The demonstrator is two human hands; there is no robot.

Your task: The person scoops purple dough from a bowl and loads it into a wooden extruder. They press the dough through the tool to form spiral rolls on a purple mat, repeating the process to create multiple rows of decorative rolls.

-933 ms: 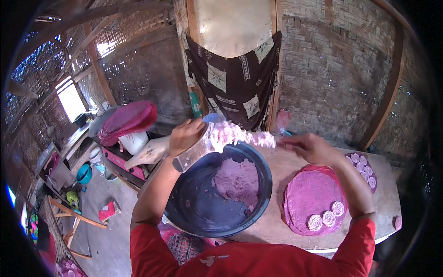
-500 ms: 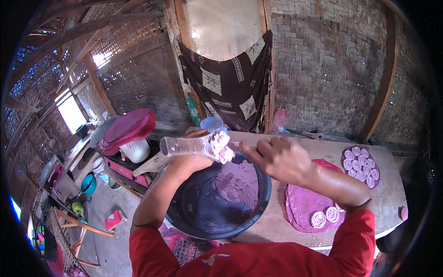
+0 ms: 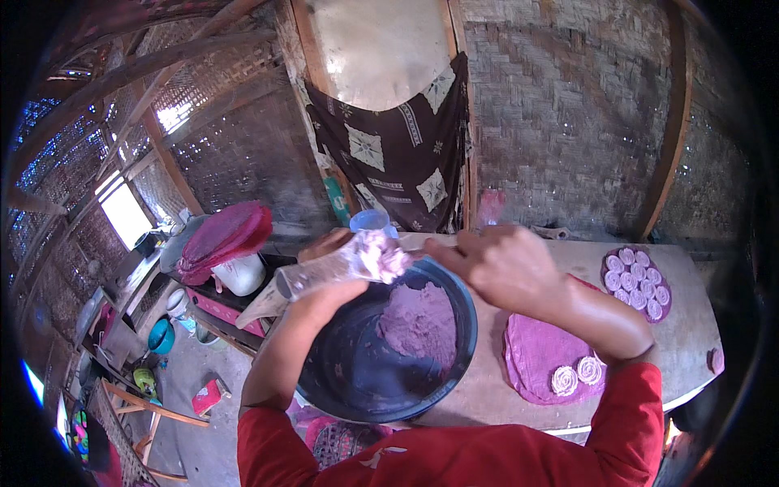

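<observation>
My left hand is wrapped round a clear tube, tilted above the basin. Pale pink dough bulges at the tube's right end. Close to that end is my right hand, its fingers curled and the index finger pointing toward the dough. Whatever it grips is too small to make out. Below both hands, a large dark basin holds a mound of mauve dough. To its right lies a pink round sheet with pale coiled dough swirls on it.
Another pink round full of swirls lies farther right on the wooden table. A blue cup stands behind the basin. Stacked pink rounds rest on a white container at left. A wooden chair stands on the floor.
The tube and my left hand have shifted slightly left. My right hand has moved a little to the right and upward. The view has turned slightly.
</observation>
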